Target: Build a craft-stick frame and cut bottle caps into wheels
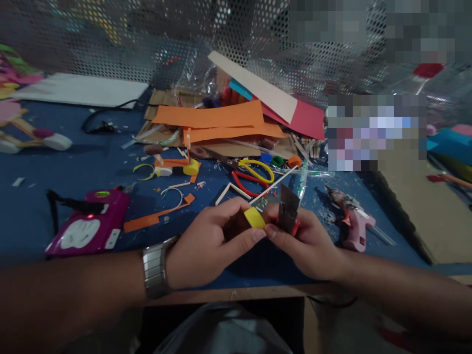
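My left hand point(206, 241), with a metal watch on its wrist, pinches a small yellow bottle cap point(254, 217) between thumb and fingers. My right hand point(306, 243) grips a red-handled utility knife point(288, 209) with its grey blade standing up right beside the cap. Both hands meet over the near edge of the blue-covered table point(55, 167).
Behind the hands lie red and yellow scissors point(252, 177), white sticks, orange paper strips point(214, 118) and coloured caps. A pink glue gun point(350, 221) lies to the right, a magenta device point(88, 228) to the left. A perforated metal screen closes off the back.
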Demonstrator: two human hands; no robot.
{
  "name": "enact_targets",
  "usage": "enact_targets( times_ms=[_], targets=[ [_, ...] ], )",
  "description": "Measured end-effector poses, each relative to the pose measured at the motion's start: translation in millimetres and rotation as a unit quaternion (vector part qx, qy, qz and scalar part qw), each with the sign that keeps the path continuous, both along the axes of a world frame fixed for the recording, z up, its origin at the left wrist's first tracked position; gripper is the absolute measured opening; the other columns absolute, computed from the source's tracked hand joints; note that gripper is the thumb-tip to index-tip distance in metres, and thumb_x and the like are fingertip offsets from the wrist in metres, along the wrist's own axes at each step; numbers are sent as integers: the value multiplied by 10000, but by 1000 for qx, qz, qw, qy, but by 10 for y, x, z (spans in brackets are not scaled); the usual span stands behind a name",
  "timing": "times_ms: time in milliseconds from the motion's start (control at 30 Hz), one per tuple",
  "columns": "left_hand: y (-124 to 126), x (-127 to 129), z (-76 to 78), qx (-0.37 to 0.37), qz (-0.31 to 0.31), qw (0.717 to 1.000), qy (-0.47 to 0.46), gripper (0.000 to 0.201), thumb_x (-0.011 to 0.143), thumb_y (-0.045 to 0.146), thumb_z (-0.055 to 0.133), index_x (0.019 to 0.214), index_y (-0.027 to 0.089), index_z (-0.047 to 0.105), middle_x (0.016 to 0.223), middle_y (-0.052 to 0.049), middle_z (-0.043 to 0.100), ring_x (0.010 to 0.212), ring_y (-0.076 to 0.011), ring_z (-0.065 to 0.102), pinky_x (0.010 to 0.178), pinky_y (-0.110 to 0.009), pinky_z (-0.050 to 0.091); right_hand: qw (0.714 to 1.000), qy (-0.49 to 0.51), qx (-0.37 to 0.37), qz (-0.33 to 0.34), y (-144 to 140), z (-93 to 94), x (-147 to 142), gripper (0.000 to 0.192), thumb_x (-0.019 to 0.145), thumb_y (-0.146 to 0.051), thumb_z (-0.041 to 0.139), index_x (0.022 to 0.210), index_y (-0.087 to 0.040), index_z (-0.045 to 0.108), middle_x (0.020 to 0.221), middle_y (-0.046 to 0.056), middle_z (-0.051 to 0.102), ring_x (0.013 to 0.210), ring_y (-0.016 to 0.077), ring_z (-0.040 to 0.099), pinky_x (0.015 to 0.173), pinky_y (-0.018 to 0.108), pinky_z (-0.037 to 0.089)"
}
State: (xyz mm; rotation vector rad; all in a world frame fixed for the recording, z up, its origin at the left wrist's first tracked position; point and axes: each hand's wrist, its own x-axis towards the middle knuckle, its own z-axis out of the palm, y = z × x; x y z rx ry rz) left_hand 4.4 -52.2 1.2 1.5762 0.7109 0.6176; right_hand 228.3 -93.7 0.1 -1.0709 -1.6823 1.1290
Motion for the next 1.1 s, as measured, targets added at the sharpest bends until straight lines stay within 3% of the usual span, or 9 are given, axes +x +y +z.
enact_targets(
  times_ms=[133, 433, 700, 867, 967, 1100],
  targets=[
    [-5, -14, -7, 22, -3, 1000, -11, 281, 1078, 469, 679, 1095, 189, 691, 934, 1, 658, 809, -144, 580, 708, -266, 471, 1000, -10, 5, 11, 8, -4, 5, 345, 1057, -329, 693, 767, -219, 542, 707, -33, 479, 673, 142, 437, 622, 277, 405],
    [-6, 1, -20, 21, 19, 999, -29, 284, 1070, 450, 699, 1183, 192, 659, 875, 19, 639, 737, -130, 539, 667, -258, 458, 998, 8, -56, 0, 2, -19, -4, 351, 974, -370, 843, 763, -209, 613, 689, -44, 506, 659, 133, 452, 615, 274, 394],
    [-29, 17, -26, -21, 6, 998, -65, 326, 1067, 435, 709, 1252, 189, 605, 904, 13, 624, 717, -117, 567, 646, -241, 492, 998, 16, -62, 6, -12, -17, -17, 465, 1017, -554, 755, 732, -218, 606, 681, -18, 552, 652, 150, 494, 588, 284, 426],
    [-37, 37, 19, -115, 3, 989, -93, 349, 1065, 497, 715, 1113, 178, 581, 853, 22, 642, 689, -101, 640, 631, -209, 541, 997, 17, -49, 56, -4, 36, -19, 333, 1080, -423, 699, 832, -201, 684, 764, 12, 698, 693, 154, 595, 651, 288, 487],
    [-36, 39, 22, -127, 11, 987, -99, 319, 1044, 443, 754, 1089, 170, 596, 890, -9, 706, 756, -122, 706, 707, -232, 598, 994, 45, -56, 78, -5, 23, -8, 249, 1099, -337, 667, 896, -196, 699, 839, 28, 743, 755, 162, 640, 717, 295, 510],
    [-12, 25, 18, -90, 29, 992, -80, 276, 1000, 356, 791, 1149, 164, 661, 956, -45, 766, 824, -163, 774, 741, -258, 640, 995, 37, -67, 57, -12, -7, 3, 273, 1076, -304, 661, 824, -205, 630, 736, -19, 574, 683, 146, 496, 645, 288, 430]
  ],
)
